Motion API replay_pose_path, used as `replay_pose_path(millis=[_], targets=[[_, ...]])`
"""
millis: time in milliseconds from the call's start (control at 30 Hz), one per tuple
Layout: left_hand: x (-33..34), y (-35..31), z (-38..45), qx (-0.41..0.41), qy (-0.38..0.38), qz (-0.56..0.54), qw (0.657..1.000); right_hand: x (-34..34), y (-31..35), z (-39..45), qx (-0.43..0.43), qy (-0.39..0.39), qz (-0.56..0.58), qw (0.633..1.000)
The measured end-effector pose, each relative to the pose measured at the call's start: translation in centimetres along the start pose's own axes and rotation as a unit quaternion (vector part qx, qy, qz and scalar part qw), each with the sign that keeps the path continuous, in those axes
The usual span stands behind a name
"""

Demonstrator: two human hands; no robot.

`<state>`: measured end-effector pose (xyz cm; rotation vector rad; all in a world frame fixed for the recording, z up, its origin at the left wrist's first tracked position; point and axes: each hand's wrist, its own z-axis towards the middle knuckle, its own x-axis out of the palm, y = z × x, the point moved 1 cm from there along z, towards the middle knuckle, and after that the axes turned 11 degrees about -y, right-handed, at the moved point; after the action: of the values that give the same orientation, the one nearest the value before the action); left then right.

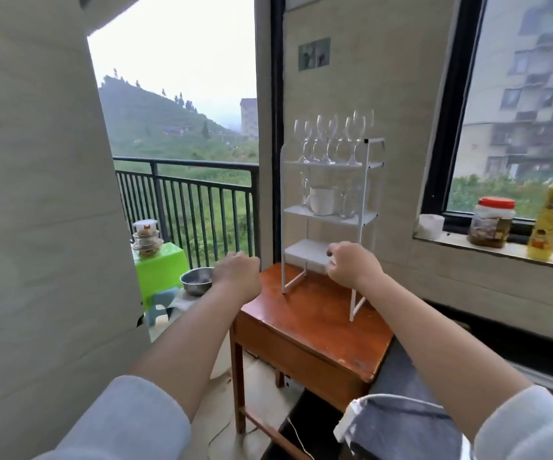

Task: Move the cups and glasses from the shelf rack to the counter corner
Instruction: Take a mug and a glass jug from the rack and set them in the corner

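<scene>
A white three-tier shelf rack [366,180] stands on a small brown wooden table [301,313]. Several clear wine glasses [330,137] stand on its top tier. The middle tier carries a white cup [322,200] among clear glass mugs [348,202]. The bottom tier looks bare. My left hand [237,275] hovers left of the rack above the table's far left corner, fingers loosely curled, holding nothing. My right hand [351,262] is in front of the bottom tier with fingers curled, and I see nothing in it.
A windowsill [487,244] at right carries a red-lidded jar [490,222], a yellow bottle [550,214] and a white roll [429,225]. On the balcony at left stand a green stool [157,270] with stacked containers, a metal bowl [197,280] and a black railing [185,194].
</scene>
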<state>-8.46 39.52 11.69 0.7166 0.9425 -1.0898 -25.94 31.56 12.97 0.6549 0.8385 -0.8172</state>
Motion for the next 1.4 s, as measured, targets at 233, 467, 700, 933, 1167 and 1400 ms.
replay_pose_path(millis=[233, 467, 700, 933, 1167, 1400], targets=[[4.5, 3.6, 10.0, 0.009, 0.017, -0.101, 0.995, 3.7, 0.7, 8.8, 0.088, -0.046, 0.057, 0.993], [9.0, 1.8, 20.1, 0.015, 0.016, -0.209, 0.978, 8.0, -1.7, 17.6, 0.213, -0.067, 0.154, 0.962], [13.0, -2.2, 30.2, 0.018, 0.029, -0.281, 0.959, 12.1, -6.7, 25.5, 0.339, -0.155, 0.206, 0.905], [16.6, -6.4, 37.8, -0.054, 0.111, -0.481, 0.868, 15.4, -10.4, 30.5, 0.420, -0.204, 0.363, 0.806], [18.5, -9.3, 40.5, -0.160, 0.184, -0.691, 0.681, 16.7, -10.8, 32.2, 0.446, -0.231, 0.443, 0.743], [18.9, -8.6, 40.8, -0.251, 0.191, -0.752, 0.578, 16.0, -10.1, 30.2, 0.481, -0.309, 0.439, 0.693]])
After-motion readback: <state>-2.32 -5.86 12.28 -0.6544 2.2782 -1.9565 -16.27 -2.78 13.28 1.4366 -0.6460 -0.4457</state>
